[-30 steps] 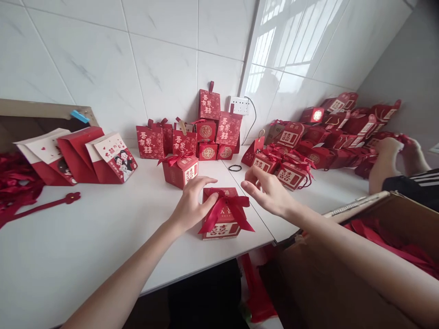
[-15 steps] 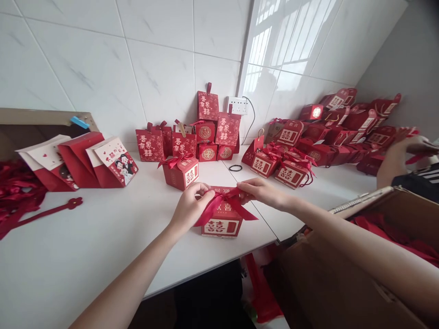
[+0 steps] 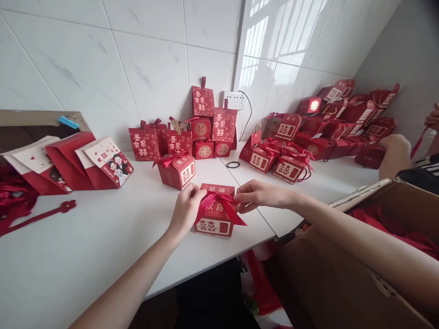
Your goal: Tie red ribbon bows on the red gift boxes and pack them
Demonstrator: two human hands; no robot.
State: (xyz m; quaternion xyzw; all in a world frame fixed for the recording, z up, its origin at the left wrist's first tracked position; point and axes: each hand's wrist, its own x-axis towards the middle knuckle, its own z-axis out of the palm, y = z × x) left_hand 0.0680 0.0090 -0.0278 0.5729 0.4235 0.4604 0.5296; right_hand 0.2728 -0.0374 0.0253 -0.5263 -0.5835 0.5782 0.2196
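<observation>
A red gift box with white label panels stands upright on the white table in front of me. Across its top runs a red ribbon tied in a bow, one tail hanging down to the right. My left hand pinches the bow's left side, fingers closed. On the other side, my right hand has thumb and fingertips closed on the right loop. Just behind stands a similar bowed box, touched by neither hand.
Folded red and white boxes and a red flower-ended strap lie left. Stacked red boxes line the wall; more pile up right. A black ring lies mid-table. A cardboard carton stands right, near another person's arm.
My hands have drawn slightly apart along the bow, and more of the box top shows. The other person's hand has shifted right with a ribbon. The whole view has shifted a little.
</observation>
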